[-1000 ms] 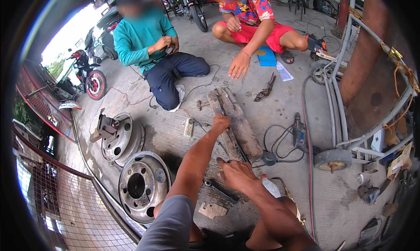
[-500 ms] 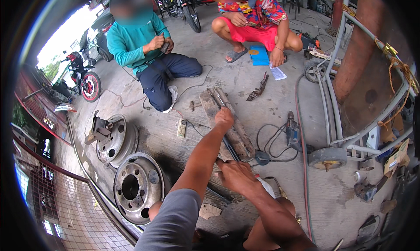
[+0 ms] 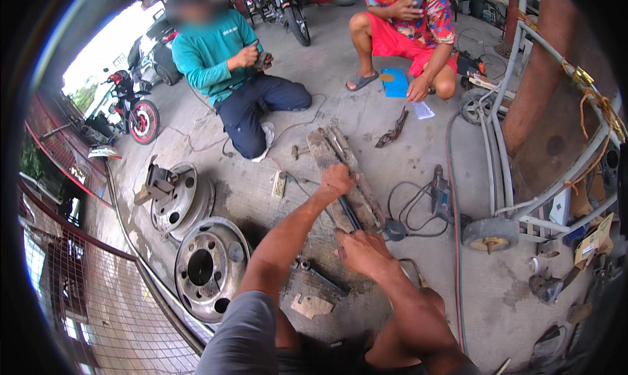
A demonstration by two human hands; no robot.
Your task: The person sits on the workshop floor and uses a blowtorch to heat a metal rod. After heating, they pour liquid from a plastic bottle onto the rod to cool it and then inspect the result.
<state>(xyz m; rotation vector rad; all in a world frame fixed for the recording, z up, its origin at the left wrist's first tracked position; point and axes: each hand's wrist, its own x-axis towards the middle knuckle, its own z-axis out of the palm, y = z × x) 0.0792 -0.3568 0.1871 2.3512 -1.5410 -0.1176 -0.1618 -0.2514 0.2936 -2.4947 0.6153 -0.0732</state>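
Observation:
A long wooden board (image 3: 318,147) with a groove along it lies on the concrete in front of me. Along it runs a slim black strut (image 3: 348,213), a dark tube with a thinner shiny rod at its far end. My left hand (image 3: 339,179) is closed round the strut about midway along the board. At the near end of the board, my right hand (image 3: 364,252) has its fingers curled over the strut's near end, which is hidden beneath it. A similar dark strut (image 3: 324,278) with round end eyes lies on the floor between my arms.
Two steel wheel rims (image 3: 212,267) stand at left, one bearing a metal bracket (image 3: 156,184). A corded drill (image 3: 441,195) lies right of the board, near a hose (image 3: 453,244) and wheeled metal frame (image 3: 490,234). Pliers (image 3: 392,130) lie beyond. Two people (image 3: 212,54) face me.
My left hand has slid slightly back toward me along the strut; my right hand stays at its near end. The person at right has raised one hand to the chest. The whole view has shifted slightly.

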